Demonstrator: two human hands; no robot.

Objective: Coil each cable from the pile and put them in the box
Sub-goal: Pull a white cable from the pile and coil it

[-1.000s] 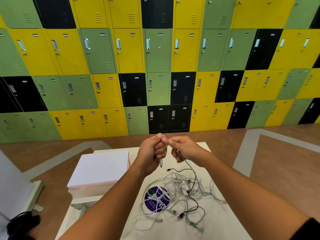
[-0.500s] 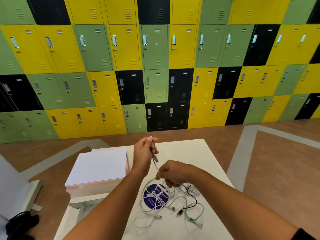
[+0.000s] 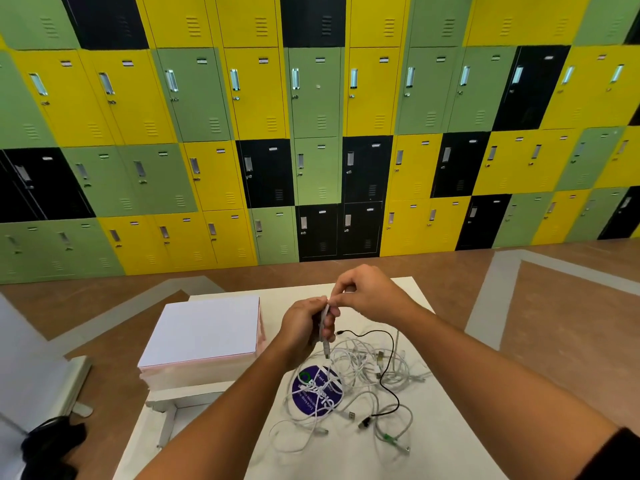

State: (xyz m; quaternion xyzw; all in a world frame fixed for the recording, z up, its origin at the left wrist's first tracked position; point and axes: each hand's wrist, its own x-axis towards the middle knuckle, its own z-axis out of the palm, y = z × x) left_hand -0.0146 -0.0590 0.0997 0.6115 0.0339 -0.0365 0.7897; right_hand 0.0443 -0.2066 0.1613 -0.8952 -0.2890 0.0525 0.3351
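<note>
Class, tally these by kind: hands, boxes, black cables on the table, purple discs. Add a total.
Hands: 2, left hand and right hand
Box: 1
Black cable: 1
Purple disc: 1
Total: 5
Both hands hold one white cable; the other white ones are too tangled to count.

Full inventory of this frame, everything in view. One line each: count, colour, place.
metal lockers: many, green, yellow and black, wall behind the table
floor: one, brown with grey stripes, around the table
white table: one, white, centre
flat lidded box: one, white top and pink sides, left of the pile
tangled cable pile: several, white and grey, count unclear, table centre
thin black cable: one, black, across the pile
round purple disc: one, purple with white print, under the pile
dark bundle: one, black, floor at bottom left
folded white cable: one, white, above the pile
left hand: one, grips the folded cable
right hand: one, pinches its top
</note>
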